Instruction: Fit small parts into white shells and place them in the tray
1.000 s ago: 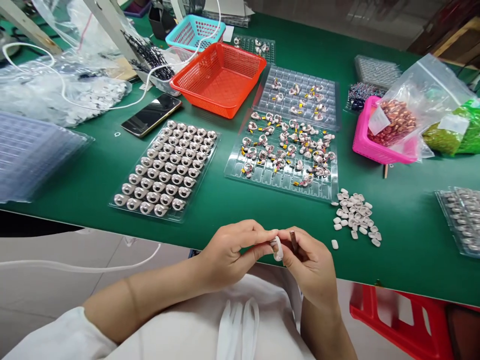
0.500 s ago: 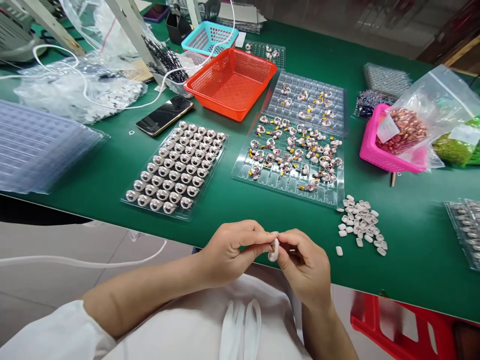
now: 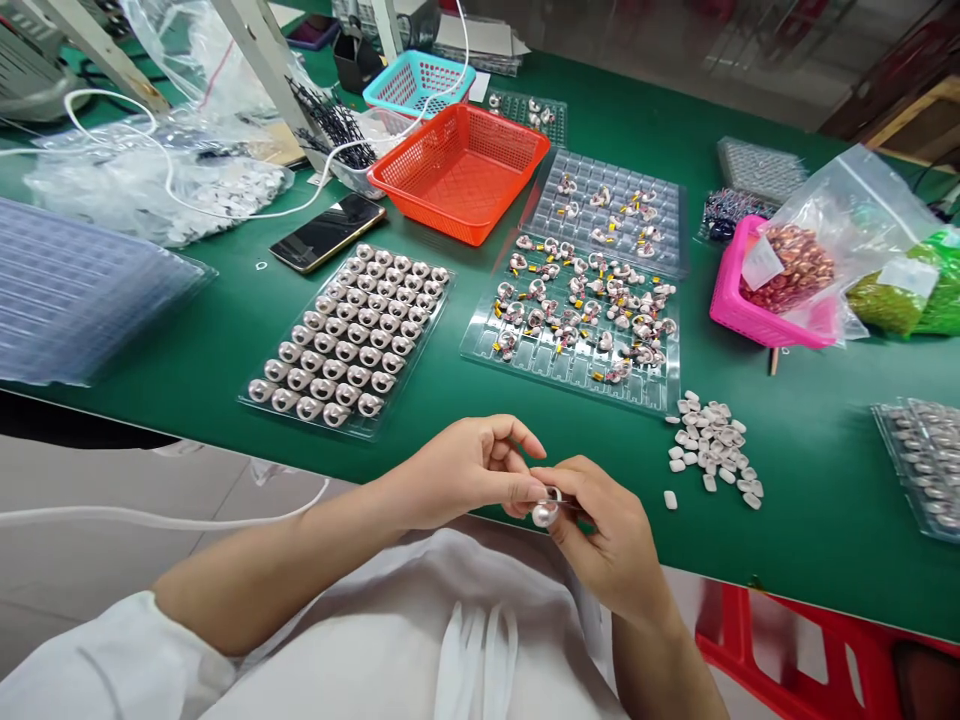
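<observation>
Near the table's front edge, I hold a small glossy white ring-shaped housing [image 3: 545, 513] in front of my body. My right hand [image 3: 604, 525] is closed on it, thumb and fingers gripping its right side. A thin metallic sliver shows by the right fingers; its kind is unclear. My left hand [image 3: 484, 470] has its thumb against the housing's upper left and its lower fingers curled beneath, while the index finger is lifted off. Similar housings stand in rows in a clear tray [image 3: 379, 425] on the left. Small white caps [image 3: 709, 440] lie loose in a pile to the right.
A clear tray [image 3: 525, 365] of wired parts lies ahead, near an orange basket [image 3: 469, 180]. A phone [image 3: 328, 232] rests beyond the housing tray. At the right stand a pink basket [image 3: 772, 320] with bagged parts and another filled tray [image 3: 922, 470]. Stacked plastic trays [image 3: 90, 290] lie left.
My left index finger has lifted off the housing and the left hand has opened a little. The housing has turned, so its rounded glossy side now shows.
</observation>
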`<control>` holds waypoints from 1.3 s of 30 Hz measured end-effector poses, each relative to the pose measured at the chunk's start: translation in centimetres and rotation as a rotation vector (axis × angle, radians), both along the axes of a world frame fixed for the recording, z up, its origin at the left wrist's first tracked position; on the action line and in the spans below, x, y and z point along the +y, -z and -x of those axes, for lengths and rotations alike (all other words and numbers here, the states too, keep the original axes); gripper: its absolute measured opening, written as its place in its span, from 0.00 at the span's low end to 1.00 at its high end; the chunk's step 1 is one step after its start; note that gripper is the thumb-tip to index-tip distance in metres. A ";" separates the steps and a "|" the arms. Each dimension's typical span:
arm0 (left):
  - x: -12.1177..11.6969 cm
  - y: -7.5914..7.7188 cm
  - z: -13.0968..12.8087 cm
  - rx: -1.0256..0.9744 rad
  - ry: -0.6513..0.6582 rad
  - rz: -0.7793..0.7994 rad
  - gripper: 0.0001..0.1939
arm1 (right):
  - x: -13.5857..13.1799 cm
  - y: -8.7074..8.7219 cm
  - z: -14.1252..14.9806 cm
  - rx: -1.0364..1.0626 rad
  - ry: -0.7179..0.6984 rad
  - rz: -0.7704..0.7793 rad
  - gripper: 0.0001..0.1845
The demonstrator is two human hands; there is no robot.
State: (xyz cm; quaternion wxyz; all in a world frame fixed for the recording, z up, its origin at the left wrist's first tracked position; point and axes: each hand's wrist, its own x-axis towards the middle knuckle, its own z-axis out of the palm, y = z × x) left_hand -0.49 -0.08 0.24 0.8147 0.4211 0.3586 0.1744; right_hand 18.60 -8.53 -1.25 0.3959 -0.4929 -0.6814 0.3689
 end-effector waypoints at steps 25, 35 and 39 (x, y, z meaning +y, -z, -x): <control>-3.8 1.5 -1.3 -0.092 -0.164 -0.855 0.28 | -1.2 3.3 5.3 0.789 0.365 0.207 0.20; -2.9 2.2 -0.7 -0.088 -0.047 -0.856 0.30 | -1.5 3.6 2.8 0.469 0.257 0.164 0.15; -2.1 1.6 0.0 -0.031 -0.075 -1.133 0.27 | -0.5 2.5 1.0 0.008 0.198 0.021 0.09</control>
